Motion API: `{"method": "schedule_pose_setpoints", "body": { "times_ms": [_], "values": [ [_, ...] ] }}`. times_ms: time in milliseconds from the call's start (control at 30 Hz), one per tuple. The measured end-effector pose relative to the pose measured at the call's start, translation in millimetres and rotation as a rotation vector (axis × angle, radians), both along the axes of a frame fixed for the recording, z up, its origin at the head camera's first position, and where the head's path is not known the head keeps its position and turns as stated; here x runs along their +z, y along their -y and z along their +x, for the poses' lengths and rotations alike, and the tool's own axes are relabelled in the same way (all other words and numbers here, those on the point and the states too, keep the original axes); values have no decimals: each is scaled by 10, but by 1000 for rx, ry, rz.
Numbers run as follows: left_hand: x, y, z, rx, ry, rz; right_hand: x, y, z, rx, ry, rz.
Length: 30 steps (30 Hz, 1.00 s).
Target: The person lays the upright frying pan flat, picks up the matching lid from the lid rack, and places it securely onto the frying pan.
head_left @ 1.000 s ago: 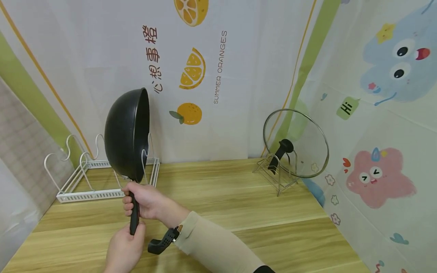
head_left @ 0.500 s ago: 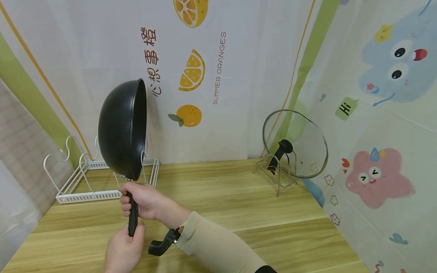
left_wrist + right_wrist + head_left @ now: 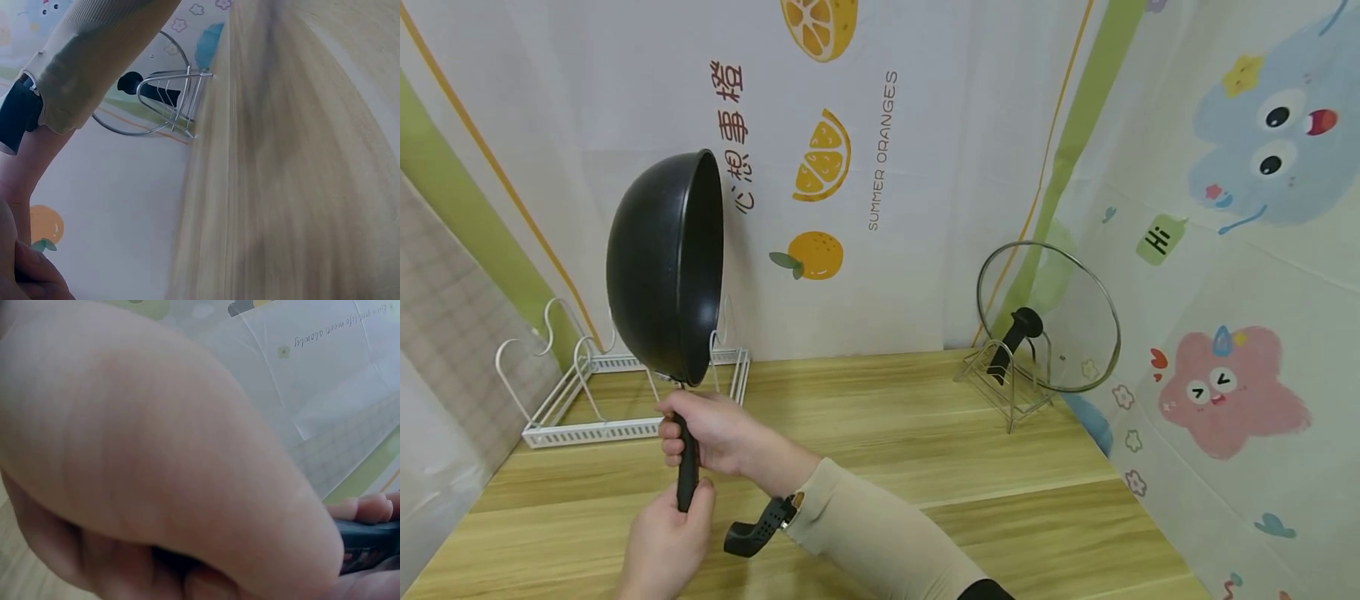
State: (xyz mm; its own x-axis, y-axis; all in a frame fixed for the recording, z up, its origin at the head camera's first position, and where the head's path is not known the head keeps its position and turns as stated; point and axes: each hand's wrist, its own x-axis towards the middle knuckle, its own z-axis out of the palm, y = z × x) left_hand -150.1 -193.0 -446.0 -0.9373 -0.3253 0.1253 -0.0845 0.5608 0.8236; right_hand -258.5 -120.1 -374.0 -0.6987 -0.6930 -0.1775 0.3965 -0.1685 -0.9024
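A deep black wok [image 3: 651,267] stands on its side, handle down, over the white rack [image 3: 598,431] in the head view. Its open side faces right, and a rack loop overlaps its lower rim. My right hand [image 3: 711,433] grips the black handle [image 3: 687,479] just under the pan. Lower down, my left hand [image 3: 666,533] holds the handle's end. The right wrist view is largely filled by the left hand [image 3: 169,444], with part of the dark handle [image 3: 365,540] at the right. In the left wrist view, part of a hand [image 3: 37,275] shows at the corner.
At the back right, a small wire stand [image 3: 1011,392] carries a glass lid [image 3: 1078,317] with a black knob handle [image 3: 1015,342]. All this sits on a wood-grain table [image 3: 880,433]. Printed curtains [image 3: 917,167] line the back and sides.
The wok has risen and shifted slightly left over the rack, growing larger in view. Both hands have moved up a little with the handle. The lid and its stand have not moved.
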Motion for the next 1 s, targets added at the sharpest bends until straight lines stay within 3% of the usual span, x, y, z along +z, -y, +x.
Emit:
{"method": "schedule_pose_setpoints", "body": {
  "times_ms": [600, 800, 1000],
  "values": [
    [107, 33, -75, -33, -97, 7, 210, -16, 1, -31, -44, -17],
    [121, 47, -102, -62, -113, -3, 211, -54, 4, -60, -63, -30],
    [117, 62, -123, -97, -97, 51, 186, -97, -3, -73, -72, -40]
  ]
}}
